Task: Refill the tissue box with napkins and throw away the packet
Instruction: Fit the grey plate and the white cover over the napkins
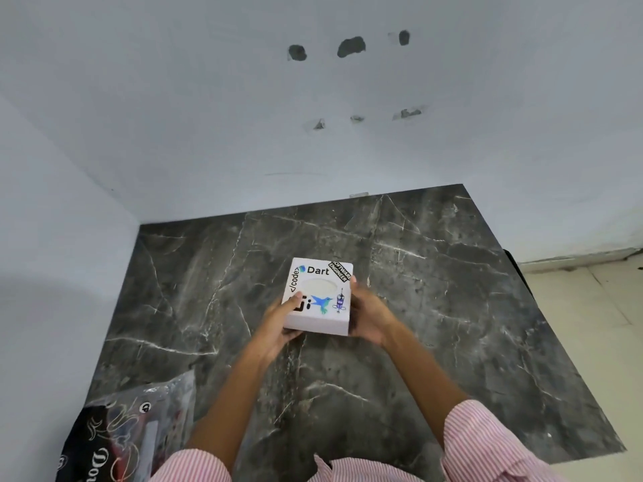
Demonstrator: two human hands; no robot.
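Note:
A white square tissue box (318, 297) covered in stickers sits at the middle of the dark marble tabletop (435, 290). White napkins show through the oval opening in its lid. My left hand (280, 320) grips the box's near left corner, thumb on the lid. My right hand (368, 314) clasps its right side. A crumpled clear and black plastic packet (128, 436) lies at the table's near left corner, away from both hands.
White walls close the table in at the back and on the left. The table's right edge drops to a pale tiled floor (591, 307). Several holes (351, 46) mark the back wall.

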